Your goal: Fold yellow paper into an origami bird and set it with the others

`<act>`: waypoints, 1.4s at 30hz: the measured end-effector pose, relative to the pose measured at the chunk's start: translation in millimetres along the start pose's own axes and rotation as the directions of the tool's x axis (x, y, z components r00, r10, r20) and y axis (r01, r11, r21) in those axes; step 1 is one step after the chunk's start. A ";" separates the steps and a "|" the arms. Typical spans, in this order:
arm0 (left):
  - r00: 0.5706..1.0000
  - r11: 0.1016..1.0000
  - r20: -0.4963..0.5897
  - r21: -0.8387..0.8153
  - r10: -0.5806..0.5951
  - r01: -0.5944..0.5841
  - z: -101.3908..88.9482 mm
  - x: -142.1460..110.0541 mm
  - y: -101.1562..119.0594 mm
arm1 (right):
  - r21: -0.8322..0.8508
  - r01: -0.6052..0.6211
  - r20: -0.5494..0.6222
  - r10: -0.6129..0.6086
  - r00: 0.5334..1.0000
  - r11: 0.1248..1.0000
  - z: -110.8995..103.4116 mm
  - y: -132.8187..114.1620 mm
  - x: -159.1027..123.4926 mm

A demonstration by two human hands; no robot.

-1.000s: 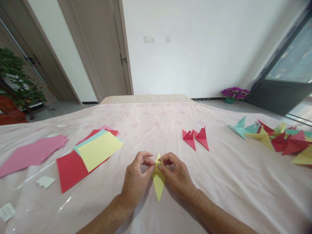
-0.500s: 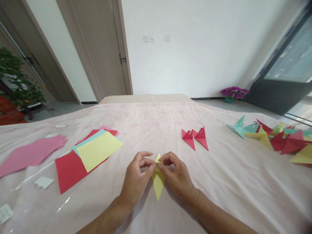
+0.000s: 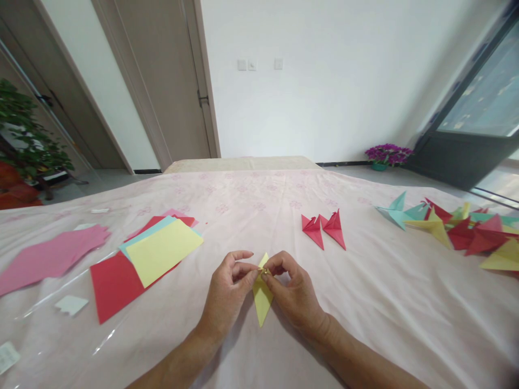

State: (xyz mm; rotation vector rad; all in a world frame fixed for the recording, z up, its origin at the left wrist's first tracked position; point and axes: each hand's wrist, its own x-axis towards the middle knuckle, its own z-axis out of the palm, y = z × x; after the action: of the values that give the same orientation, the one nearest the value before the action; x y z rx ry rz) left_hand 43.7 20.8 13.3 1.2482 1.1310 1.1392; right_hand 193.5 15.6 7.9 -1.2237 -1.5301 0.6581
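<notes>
A folded yellow paper [image 3: 262,300], narrow and pointed at both ends, lies on the pink tablecloth [image 3: 284,216] in front of me. My left hand [image 3: 227,294] pinches its upper part from the left with thumb and forefinger. From the right, my right hand [image 3: 294,294] pinches the same spot, fingertips almost meeting those of the left. The upper tip of the paper pokes out above the fingers; its lower point rests on the cloth between my wrists.
A stack of flat sheets, yellow [image 3: 162,251] over pale blue and red [image 3: 111,283], lies left. Pink sheets [image 3: 48,256] lie farther left, with small white scraps [image 3: 71,304]. Two red folded figures [image 3: 324,229] sit ahead right; several coloured folded figures [image 3: 450,227] crowd the far right.
Both hands stay pinched on the yellow paper. The paper has shifted slightly up and away from me, its lower point now a little higher in view.
</notes>
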 end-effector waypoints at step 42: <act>0.993 0.996 -0.078 -0.032 -0.083 0.080 2.0 -2.4 3.6 | -0.043 0.091 0.026 -0.090 0.996 0.995 1.0 5.2 -1.0</act>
State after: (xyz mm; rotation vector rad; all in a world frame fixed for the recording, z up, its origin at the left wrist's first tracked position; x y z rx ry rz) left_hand 45.4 18.3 17.0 1.1330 1.2102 1.1482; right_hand 194.4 16.6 2.7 -1.1756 -1.6176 0.5835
